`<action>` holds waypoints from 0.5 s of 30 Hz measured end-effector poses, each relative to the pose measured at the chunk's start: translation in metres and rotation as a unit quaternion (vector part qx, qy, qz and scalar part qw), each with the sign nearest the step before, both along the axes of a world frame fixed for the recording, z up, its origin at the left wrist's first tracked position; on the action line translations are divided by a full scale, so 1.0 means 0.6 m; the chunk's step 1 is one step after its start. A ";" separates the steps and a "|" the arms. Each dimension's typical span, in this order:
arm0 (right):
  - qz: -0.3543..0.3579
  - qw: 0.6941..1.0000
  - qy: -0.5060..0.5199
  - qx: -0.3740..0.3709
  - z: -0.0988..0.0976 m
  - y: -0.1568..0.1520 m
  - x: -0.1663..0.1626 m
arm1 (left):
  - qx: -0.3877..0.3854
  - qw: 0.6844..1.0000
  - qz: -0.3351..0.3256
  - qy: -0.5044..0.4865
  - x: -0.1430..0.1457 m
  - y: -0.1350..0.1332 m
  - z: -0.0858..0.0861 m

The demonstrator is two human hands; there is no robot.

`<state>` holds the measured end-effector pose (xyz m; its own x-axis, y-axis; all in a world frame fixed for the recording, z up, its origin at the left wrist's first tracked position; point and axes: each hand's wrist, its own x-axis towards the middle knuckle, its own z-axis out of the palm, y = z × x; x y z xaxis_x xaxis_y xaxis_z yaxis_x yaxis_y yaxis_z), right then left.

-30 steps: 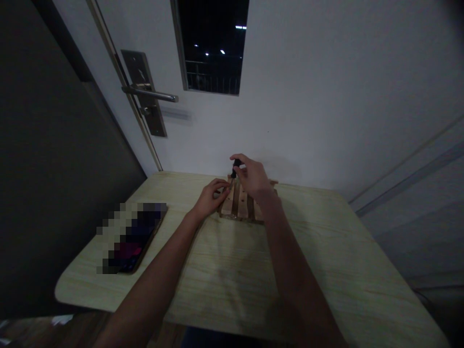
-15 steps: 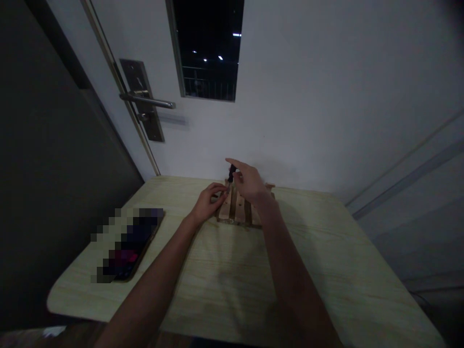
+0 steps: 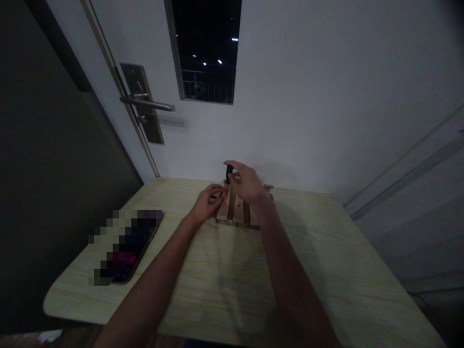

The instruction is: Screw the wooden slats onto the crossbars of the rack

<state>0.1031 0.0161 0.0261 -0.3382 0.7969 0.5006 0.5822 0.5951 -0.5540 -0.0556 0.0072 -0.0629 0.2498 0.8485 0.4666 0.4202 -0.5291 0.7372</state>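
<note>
A small slatted wooden piece (image 3: 237, 209), like a miniature pallet, lies near the table's back edge. My right hand (image 3: 248, 182) is closed around the black handle of a screwdriver (image 3: 229, 172), with the index finger stretched over its top. The screwdriver stands nearly upright above the left slat, its shaft pointing down. My left hand (image 3: 207, 203) rests at the wood's left side, thumb and fingers pinched together by the lower shaft. What sits in that pinch is too small to make out. My right hand and wrist hide the right part of the wood.
A phone (image 3: 136, 251) lies on the left of the pale wood-grain table (image 3: 217, 295). Right behind the table stands a white door (image 3: 290, 106) with a metal lever handle (image 3: 148, 103) and a narrow window (image 3: 206, 48).
The screwdriver has gone from leaning slightly to nearly upright, its top shifting a little left with my right hand. My left hand keeps its place by the shaft.
</note>
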 end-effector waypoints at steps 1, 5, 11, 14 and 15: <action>0.005 1.000 0.000 -0.006 0.002 -0.002 0.001 | 0.000 1.000 0.000 -0.001 0.000 0.000 0.000; 0.007 1.000 -0.011 -0.001 0.005 -0.006 0.002 | 0.006 1.000 0.002 -0.004 0.000 0.001 -0.001; -0.034 0.999 -0.008 0.035 -0.008 0.003 -0.009 | 0.021 1.000 -0.003 0.008 0.000 0.004 0.000; -0.042 0.999 -0.007 0.032 -0.007 0.004 -0.012 | 0.027 1.000 -0.001 0.014 0.001 0.003 0.001; -0.040 0.999 -0.010 0.024 -0.005 0.002 -0.012 | 0.025 1.000 -0.001 0.014 0.001 0.002 0.001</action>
